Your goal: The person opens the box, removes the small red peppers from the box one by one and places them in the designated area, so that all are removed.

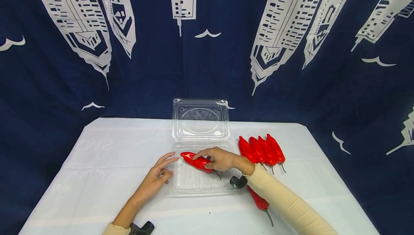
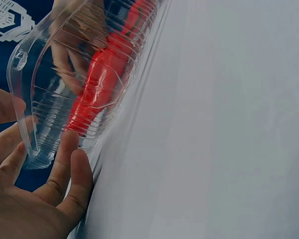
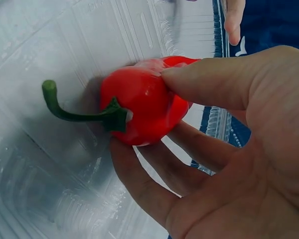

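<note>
In the head view a red chili pepper (image 1: 197,162) lies slantwise over the base of a clear plastic clamshell box (image 1: 191,188). My right hand (image 1: 221,159) pinches this pepper between thumb and fingers. The right wrist view shows its curved green stem (image 3: 79,117) and the thumb pressing the red flesh (image 3: 139,94). At the box's left side is my left hand (image 1: 155,177), its fingers spread. Seen from the left wrist, fingertips (image 2: 79,164) rest at the clear wall, with the pepper (image 2: 99,79) visible through the plastic.
The box's lid (image 1: 200,120) stands raised behind its base. Several red peppers (image 1: 262,150) lie in a row to the right on the white tablecloth (image 1: 106,163). One more pepper (image 1: 258,199) lies partly under the right forearm. A dark blue curtain (image 1: 213,66) hangs behind the table.
</note>
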Tool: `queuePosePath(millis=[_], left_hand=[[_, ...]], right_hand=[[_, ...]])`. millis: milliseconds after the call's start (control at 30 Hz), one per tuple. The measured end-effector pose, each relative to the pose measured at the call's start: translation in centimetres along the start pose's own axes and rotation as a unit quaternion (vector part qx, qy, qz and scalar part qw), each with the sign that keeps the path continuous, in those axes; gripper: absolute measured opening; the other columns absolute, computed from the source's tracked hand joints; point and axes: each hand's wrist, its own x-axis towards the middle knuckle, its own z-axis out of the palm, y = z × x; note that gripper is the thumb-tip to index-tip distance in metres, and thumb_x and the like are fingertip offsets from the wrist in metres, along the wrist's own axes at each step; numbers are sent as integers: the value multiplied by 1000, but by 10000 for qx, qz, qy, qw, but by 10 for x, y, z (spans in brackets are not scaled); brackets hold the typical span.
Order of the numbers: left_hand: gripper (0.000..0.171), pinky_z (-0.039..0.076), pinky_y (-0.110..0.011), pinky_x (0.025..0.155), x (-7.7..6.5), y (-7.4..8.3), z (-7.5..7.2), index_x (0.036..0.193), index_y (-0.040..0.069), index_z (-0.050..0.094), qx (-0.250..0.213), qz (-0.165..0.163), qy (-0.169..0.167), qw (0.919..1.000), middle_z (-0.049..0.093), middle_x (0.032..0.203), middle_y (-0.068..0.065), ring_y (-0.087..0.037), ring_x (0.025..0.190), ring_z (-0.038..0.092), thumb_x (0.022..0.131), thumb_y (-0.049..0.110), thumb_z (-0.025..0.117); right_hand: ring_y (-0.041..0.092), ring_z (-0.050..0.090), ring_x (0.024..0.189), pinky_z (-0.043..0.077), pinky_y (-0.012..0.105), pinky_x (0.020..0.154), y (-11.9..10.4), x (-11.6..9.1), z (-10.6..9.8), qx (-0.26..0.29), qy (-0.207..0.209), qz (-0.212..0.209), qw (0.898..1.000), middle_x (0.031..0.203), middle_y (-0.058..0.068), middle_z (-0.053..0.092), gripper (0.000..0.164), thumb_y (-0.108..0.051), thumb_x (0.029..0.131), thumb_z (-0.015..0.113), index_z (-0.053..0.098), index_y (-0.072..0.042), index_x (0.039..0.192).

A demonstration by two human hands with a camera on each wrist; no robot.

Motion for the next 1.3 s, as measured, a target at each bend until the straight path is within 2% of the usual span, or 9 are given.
queuePosePath(millis=[300, 667, 800, 1100, 1300], left_hand=[[46, 52, -24, 71, 0, -1, 0, 142, 8, 55, -26, 61, 2, 10000, 32, 161, -2, -18, 86, 62, 97, 0, 57], [46, 52, -24, 72, -1, 0, 0, 142, 8, 55, -26, 42, -5, 10000, 32, 161, -2, -21, 89, 63, 97, 0, 57], [46, 52, -24, 72, -1, 0, 0, 142, 8, 54, -33, 52, -24, 10000, 31, 161, -1, -23, 92, 63, 97, 1, 57], [46, 51, -24, 73, -1, 2, 0, 142, 10, 55, -70, -25, 5, 10000, 31, 161, 0, -21, 91, 63, 97, 2, 58], [46, 51, -23, 72, -1, 2, 0, 142, 10, 55, -62, -29, 14, 10000, 32, 161, 0, -20, 91, 63, 97, 2, 58]], right_hand=[[18, 54, 113, 49, 32, 98, -1, -1, -1, -48, -183, 102, 9998, 134, 4, 61, 51, -2, 90, 67, 60, -21, 137], [14, 51, 108, 47, 26, 91, 0, -2, -3, -115, -289, 370, 9988, 128, 0, 61, 55, -6, 87, 70, 60, -23, 138], [15, 50, 104, 45, 26, 89, 1, -4, -5, -77, -298, 338, 9990, 122, 0, 61, 54, -6, 86, 69, 61, -22, 137], [17, 51, 111, 48, 30, 92, 2, -9, -8, 302, -192, 313, 9989, 135, 1, 59, 54, -4, 87, 69, 60, -23, 137], [18, 53, 113, 50, 33, 93, 5, -12, -10, 475, 44, 334, 9983, 137, 1, 58, 55, -4, 86, 69, 60, -24, 136]])
